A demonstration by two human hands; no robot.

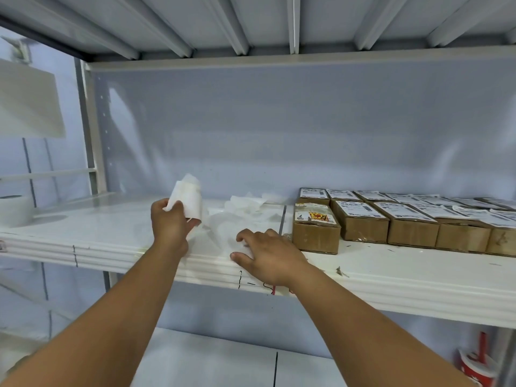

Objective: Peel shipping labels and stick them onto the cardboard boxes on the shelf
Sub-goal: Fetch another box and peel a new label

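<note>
White metal shelf (pixel 391 277) carries labelled cardboard boxes (pixel 363 227) just right of the right hand (pixel 272 259), fingers loosely spread; the left hand (pixel 167 222) clamps white label sheets (pixel 190 199).

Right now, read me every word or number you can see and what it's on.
"7", faint: white sticker on the nearest cardboard box.
Shipping labels on the other boxes: too small to read.
Red-and-yellow sticker, red cup: blurred, unreadable.
</note>
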